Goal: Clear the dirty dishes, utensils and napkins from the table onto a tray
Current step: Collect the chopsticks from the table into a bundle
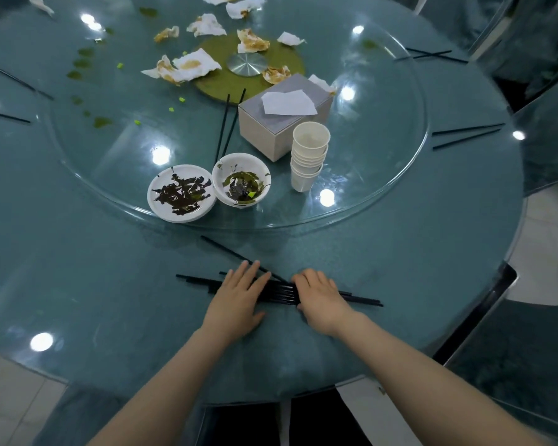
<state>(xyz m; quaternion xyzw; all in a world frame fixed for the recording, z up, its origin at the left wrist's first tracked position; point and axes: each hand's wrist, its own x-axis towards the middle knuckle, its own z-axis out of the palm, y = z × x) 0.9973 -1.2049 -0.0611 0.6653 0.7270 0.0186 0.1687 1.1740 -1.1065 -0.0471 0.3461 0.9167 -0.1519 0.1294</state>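
Observation:
A bundle of black chopsticks (279, 292) lies on the glass-topped table near its front edge. My left hand (239, 299) rests flat on the bundle's left part, fingers spread. My right hand (319, 300) curls over its right part, gripping it. One loose chopstick (229, 251) slants away behind the hands. On the glass turntable (384, 194) stand a dirty white plate (181, 193), a dirty white bowl (241, 180) and a stack of paper cups (308, 156). Stained crumpled napkins (187, 66) lie around the turntable's middle.
A grey tissue box (284, 117) stands behind the cups, with two chopsticks (227, 123) beside it. More chopstick pairs lie at the right rim (464, 135), the far right (432, 54) and the left edge (20, 82). Green food scraps (102, 122) dot the glass. Chairs (545, 75) ring the table.

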